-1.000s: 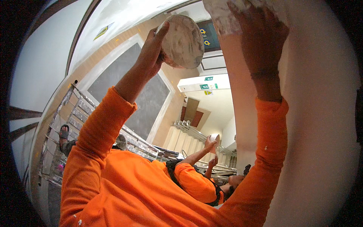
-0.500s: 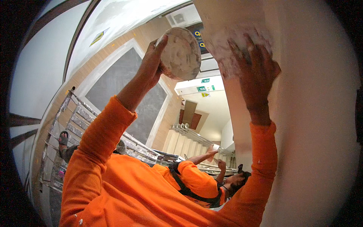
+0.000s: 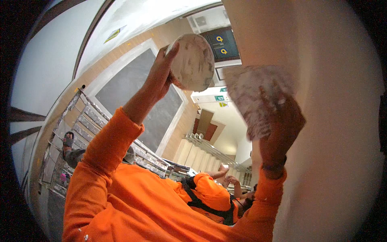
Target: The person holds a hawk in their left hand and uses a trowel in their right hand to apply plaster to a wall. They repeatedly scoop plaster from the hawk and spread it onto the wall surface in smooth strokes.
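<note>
My left hand [image 3: 157,78] grips a round, whitish, plaster-stained disc-like thing [image 3: 193,62] by its left edge, thumb on its face. Whether it is a lid or a shallow pan I cannot make out. On the right, my right hand [image 3: 282,125] holds a flat, mottled, plaster-smeared sheet [image 3: 246,88] beside the pale wall [image 3: 330,121]. My fingers lie over its face and are blurred by motion. Whether the sheet touches the wall is unclear.
Below, a co-worker in an orange top with black straps [image 3: 209,197] has both hands raised close together. Plaster-spattered scaffold rails [image 3: 88,125] run at the left, near a sandalled foot [image 3: 68,139]. Stairs [image 3: 197,153] and a grey panel [image 3: 133,92] lie beyond.
My right hand has moved down with the smeared sheet, which shows more fully. The disc in my left hand sits slightly lower. The co-worker's hands have shifted a little.
</note>
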`<action>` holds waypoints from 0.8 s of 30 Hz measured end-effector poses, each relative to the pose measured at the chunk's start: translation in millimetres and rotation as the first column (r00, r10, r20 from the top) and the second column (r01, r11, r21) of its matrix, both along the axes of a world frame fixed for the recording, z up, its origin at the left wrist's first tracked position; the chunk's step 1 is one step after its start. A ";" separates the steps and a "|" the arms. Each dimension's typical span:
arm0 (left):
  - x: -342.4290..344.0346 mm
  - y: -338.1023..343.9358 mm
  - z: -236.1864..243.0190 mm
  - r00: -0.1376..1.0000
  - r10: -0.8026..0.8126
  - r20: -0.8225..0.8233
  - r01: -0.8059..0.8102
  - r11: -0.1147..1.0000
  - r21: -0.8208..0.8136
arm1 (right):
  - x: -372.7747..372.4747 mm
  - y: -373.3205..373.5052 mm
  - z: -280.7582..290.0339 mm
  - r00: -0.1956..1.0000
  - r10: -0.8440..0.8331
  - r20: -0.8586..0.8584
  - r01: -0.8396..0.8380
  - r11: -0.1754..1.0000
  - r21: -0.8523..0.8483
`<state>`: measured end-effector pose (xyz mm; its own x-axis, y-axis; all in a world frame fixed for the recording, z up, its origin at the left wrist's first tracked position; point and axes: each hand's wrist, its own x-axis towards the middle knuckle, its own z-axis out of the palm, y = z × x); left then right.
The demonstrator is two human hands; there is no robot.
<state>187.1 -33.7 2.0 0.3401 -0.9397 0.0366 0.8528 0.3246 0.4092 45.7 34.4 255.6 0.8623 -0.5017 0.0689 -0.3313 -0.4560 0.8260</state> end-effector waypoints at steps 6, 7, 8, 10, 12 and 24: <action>14.8 21.1 -38.6 0.985 -0.022 -0.169 0.040 0.994 0.103 | 20.8 -10.7 -94.7 0.741 -0.176 0.648 -0.293 0.784 0.548; 18.6 24.5 -48.5 0.988 -0.005 -0.154 0.025 0.991 0.129 | 16.7 -21.2 -112.6 0.632 -0.273 0.725 -0.336 0.746 0.574; 22.8 30.0 -60.5 0.990 0.014 -0.139 0.009 0.987 0.158 | 13.6 -32.2 -131.6 0.512 -0.375 0.773 -0.384 0.705 0.596; 37.0 35.6 -80.0 0.994 0.055 -0.096 -0.038 0.984 0.172 | 26.0 -49.3 -151.8 0.235 -0.642 0.729 -0.559 0.524 0.642; 54.7 53.4 -102.8 0.992 0.119 -0.042 -0.110 0.978 0.176 | 51.0 -61.6 -174.0 -0.069 -0.893 0.444 -0.829 0.299 0.473; 78.3 176.5 -226.0 0.965 0.229 -0.132 -0.111 0.804 0.585 | 237.2 -219.7 -245.5 0.182 -0.954 0.239 -0.856 -0.273 -0.439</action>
<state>265.3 142.8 -224.0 0.4410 -0.6976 -0.5647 0.8845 0.2312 0.4052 283.0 -185.2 10.1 0.6195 -0.6942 0.3666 0.7298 0.3372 -0.5947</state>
